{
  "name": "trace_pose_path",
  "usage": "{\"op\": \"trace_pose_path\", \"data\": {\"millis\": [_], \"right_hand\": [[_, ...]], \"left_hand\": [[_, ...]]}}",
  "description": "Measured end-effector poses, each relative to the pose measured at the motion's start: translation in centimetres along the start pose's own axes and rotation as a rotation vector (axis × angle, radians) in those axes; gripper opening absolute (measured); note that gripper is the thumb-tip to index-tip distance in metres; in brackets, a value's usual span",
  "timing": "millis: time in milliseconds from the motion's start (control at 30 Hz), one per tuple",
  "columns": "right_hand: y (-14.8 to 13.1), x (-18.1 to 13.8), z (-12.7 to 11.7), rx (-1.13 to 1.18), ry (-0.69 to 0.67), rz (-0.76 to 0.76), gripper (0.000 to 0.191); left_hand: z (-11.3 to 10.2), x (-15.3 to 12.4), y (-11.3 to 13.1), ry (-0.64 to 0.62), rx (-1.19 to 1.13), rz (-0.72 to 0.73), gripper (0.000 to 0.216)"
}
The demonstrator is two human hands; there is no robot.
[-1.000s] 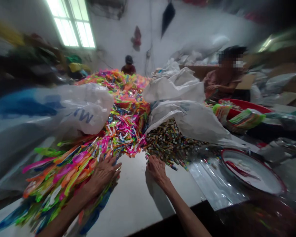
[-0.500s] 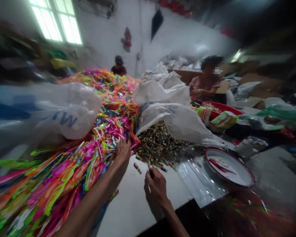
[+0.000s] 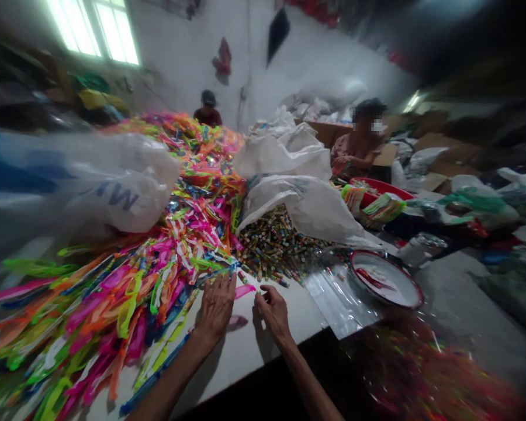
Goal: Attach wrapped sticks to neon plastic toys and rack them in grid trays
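My left hand (image 3: 218,303) lies palm down, fingers stretched out, at the near edge of a heap of colourful plastic strip-like pieces (image 3: 193,228). A pink plastic piece (image 3: 244,291) sticks out beside its fingers toward my right hand. My right hand (image 3: 273,310) is closed over the white tabletop (image 3: 249,345), thumb and index finger together close to the pink piece's end. What sits in that pinch is too small to make out. Just beyond both hands lies a pile of small patterned tubes (image 3: 276,245).
White sacks (image 3: 289,152) stand behind the tubes. A large filled plastic bag (image 3: 127,181) is at left. Clear plastic bags (image 3: 342,304) and a red-rimmed white basin (image 3: 390,280) lie at right. Two people (image 3: 359,143) (image 3: 208,108) sit farther back. The table's front edge is close.
My left hand has come off the heap toward me and right, and now lies flat nearer my right hand. A pink piece now shows between them. The view has shifted slightly.
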State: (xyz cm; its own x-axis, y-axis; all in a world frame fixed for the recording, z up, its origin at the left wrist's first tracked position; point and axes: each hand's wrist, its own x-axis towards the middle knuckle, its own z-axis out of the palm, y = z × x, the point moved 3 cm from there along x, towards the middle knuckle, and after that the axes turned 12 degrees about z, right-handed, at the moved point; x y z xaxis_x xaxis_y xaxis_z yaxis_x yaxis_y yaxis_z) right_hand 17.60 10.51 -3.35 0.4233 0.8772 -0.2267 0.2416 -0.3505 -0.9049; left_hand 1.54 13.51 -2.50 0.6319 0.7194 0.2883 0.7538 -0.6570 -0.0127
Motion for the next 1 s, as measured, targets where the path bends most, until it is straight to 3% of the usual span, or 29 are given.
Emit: {"op": "trace_pose_path", "data": {"millis": [100,233,333,433,500,600,800,933,1000], "right_hand": [[0.2,0.0,0.5,0.241,-0.071,0.112,0.037],[-0.1,-0.4,1.0,0.412,-0.046,0.168,0.028],[-0.5,-0.7,1.4,0.53,-0.15,0.257,0.032],[-1.5,-1.7,0.9,0.639,-0.204,0.252,0.04],[-2.2,-2.5,0.5,0.645,-0.259,0.218,0.039],[-2.6,-3.0,0.3,0.597,-0.384,0.196,0.036],[-2.3,-2.9,-0.9,0.546,-0.13,0.142,0.037],[-1.5,-3.4,-0.4,0.469,-0.298,0.181,0.037],[-0.6,-3.5,-0.3,0.463,-0.316,0.232,0.039]], "left_hand": [[-1.1,-1.1,0.5,-0.014,-0.025,-0.078,0.059],[-1.9,-2.4,0.6,0.03,-0.136,-0.077,0.053],[-1.8,-2.7,0.7,0.023,-0.334,-0.091,0.051],[-2.1,-3.0,1.9,-0.084,-0.622,-0.209,0.048],[-2.7,-3.0,3.2,-0.149,-0.901,-0.222,0.045],[-3.4,-2.8,4.1,-0.104,-1.269,-0.259,0.042],[-3.7,-4.0,3.8,-0.087,-1.657,-0.592,0.049],[-3.3,-4.0,4.1,-0.1,-1.997,-0.751,0.05],[-3.1,-3.9,3.7,-0.059,-2.097,-0.774,0.043]]}}
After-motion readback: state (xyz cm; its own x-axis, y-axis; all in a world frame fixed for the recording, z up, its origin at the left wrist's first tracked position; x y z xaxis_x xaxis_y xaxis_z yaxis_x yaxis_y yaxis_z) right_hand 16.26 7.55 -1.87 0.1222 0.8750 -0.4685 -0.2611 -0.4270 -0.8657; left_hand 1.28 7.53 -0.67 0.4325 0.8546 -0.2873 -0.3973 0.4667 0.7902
